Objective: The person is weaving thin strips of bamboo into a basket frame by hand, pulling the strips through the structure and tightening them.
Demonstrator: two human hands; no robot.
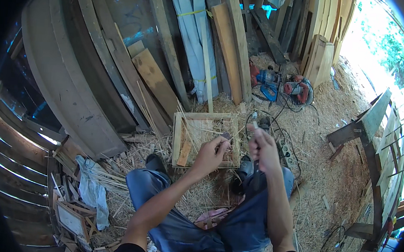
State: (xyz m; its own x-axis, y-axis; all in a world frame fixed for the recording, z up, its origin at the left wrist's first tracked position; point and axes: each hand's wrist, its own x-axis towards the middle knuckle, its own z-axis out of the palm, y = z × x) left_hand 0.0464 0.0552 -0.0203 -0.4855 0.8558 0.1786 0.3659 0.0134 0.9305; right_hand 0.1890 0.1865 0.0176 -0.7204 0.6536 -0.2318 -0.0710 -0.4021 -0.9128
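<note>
My left hand (209, 153) is closed, pinching a small dark brownish piece (226, 136) that looks like folded sandpaper. Beside it, my right hand (265, 151) grips a slim tool; its pale, narrow end (255, 124) points away from me, and a dark part shows below the fist. I cannot tell the tool's exact kind. Both hands are raised over the near right part of a low wooden crate (176, 138), apart from each other. Inside the crate lie thin wood strips and a short light board (184, 152).
Power tools, among them a red circular saw (299, 89) and a blue one (267, 79), sit far right with trailing black cables (284, 122). Planks (228, 53) lean at the back. A wooden structure (373, 124) stands right. Shavings cover the floor; a plastic sheet (95, 184) lies left.
</note>
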